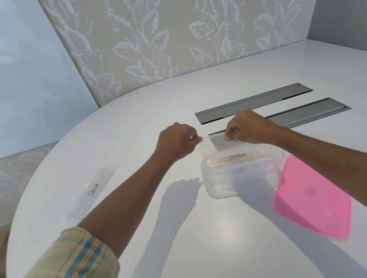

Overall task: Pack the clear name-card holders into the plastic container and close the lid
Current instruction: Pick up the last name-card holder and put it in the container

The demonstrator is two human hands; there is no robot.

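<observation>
A clear plastic container stands open on the white table, with a name-card holder marked OSTRICH lying inside it. Just above the container's far edge, my left hand and my right hand each pinch one end of another clear name-card holder, which hangs upright between them. The pink lid lies flat on the table to the right of the container. A third holder, marked PANDA, rests on the table at the left.
Two grey recessed cable hatches sit in the white table behind my hands. A leaf-patterned wall rises beyond the table's curved far edge.
</observation>
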